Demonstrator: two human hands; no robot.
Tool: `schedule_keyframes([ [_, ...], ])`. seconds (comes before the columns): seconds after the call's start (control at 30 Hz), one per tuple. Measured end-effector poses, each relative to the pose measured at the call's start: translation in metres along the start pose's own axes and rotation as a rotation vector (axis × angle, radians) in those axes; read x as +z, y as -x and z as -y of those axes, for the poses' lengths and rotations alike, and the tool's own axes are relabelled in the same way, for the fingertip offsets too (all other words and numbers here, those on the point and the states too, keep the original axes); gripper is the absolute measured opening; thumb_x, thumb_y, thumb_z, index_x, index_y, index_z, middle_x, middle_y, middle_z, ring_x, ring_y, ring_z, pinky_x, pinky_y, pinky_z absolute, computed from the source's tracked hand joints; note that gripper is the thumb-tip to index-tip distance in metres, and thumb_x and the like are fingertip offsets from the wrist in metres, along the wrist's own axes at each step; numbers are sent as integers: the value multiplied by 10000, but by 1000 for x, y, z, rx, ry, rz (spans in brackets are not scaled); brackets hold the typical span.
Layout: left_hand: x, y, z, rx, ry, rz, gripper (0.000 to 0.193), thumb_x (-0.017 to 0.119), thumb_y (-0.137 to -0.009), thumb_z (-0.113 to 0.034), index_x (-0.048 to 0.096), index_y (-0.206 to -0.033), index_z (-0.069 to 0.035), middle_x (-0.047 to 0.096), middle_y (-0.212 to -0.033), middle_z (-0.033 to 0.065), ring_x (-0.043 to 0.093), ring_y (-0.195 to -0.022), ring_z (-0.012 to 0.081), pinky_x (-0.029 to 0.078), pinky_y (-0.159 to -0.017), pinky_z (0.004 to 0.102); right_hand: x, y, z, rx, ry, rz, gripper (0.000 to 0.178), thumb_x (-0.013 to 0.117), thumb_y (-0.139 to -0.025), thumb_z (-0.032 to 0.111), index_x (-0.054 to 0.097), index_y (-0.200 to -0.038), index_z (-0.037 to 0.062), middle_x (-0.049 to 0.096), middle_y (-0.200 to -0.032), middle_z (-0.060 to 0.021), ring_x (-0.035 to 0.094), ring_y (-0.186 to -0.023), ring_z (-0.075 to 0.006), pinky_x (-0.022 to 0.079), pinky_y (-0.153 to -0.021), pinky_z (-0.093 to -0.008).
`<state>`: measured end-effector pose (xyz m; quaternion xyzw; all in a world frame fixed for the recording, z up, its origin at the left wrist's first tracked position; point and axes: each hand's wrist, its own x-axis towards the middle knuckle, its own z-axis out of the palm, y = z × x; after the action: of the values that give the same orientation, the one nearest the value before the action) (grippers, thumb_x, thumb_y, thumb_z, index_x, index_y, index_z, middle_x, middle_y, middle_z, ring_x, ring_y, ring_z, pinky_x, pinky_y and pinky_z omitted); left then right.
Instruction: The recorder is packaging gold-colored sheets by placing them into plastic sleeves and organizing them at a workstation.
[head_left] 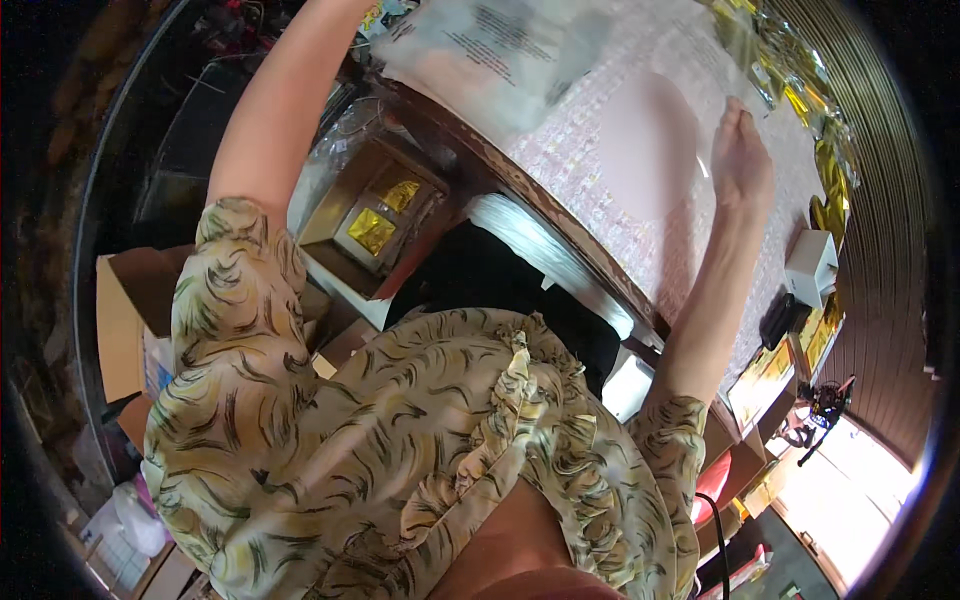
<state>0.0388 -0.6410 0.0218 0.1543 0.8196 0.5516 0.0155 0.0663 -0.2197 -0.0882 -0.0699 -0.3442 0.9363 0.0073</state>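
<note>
My left forearm [285,105] reaches up and out past the top edge, so my left hand is out of view. Over the table, my right hand [742,165] has its fingers bent together and pointing away from me. Clear plastic film [738,55] shows just beyond those fingertips; whether they grip it is hard to make out. A translucent plastic bag [490,60] with dark print lies flat at the table's far left. Between the bag and my right hand is a smooth pale pink oval [650,150], on a whitish patterned table covering [570,150].
Gold foil packets [800,75] line the table's right side. A small white box [811,266] and a black object [783,320] sit near its right edge. Below the table's left edge stands an open cardboard box [345,200] with gold-foil packs; a wrapped plastic bundle [550,260] lies beside it.
</note>
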Motion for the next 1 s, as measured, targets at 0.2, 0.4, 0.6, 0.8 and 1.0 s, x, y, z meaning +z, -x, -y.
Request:
schedule_keyframes([
  [0.2,48,74,48,234,-871,-90,312,609,-936,-292,661,-1122,-46,677,-965,72,616,-849,178,488,-756,341,-28,-2,-9,319,-379,-87,188,515,-934,-81,558,-1072,-201,642,-1074,-289,674,-998,-337,605,-915,-364],
  [0.4,106,112,73,354,-989,-105,403,572,-933,-405,641,-1102,-46,610,-1210,104,541,-1158,246,396,-935,468,-1,33,-48,482,-361,-246,240,497,-939,-77,511,-1142,-204,568,-1215,-326,631,-1099,-363,593,-928,-356],
  [0.6,127,110,72,435,-679,-155,315,581,-940,-282,645,-1057,3,605,-1193,113,550,-1147,270,404,-955,455,12,51,-53,383,139,-232,200,552,-902,-62,570,-1069,-171,640,-1141,-252,666,-1046,-316,624,-847,-338],
  [0.8,99,115,75,471,-719,-217,263,596,-931,-266,669,-967,-16,585,-1241,148,571,-1144,291,429,-977,463,27,63,-23,334,213,-57,307,503,-938,-32,495,-1222,-152,602,-1207,-285,660,-1061,-329,635,-816,-359],
  [1.0,70,127,93,159,-1162,-435,541,559,-953,-414,540,-1270,25,549,-1321,190,488,-1260,311,297,-1089,492,35,65,-21,380,-287,67,350,446,-934,-68,463,-1277,-136,588,-1244,-271,645,-1100,-347,639,-769,-374],
])
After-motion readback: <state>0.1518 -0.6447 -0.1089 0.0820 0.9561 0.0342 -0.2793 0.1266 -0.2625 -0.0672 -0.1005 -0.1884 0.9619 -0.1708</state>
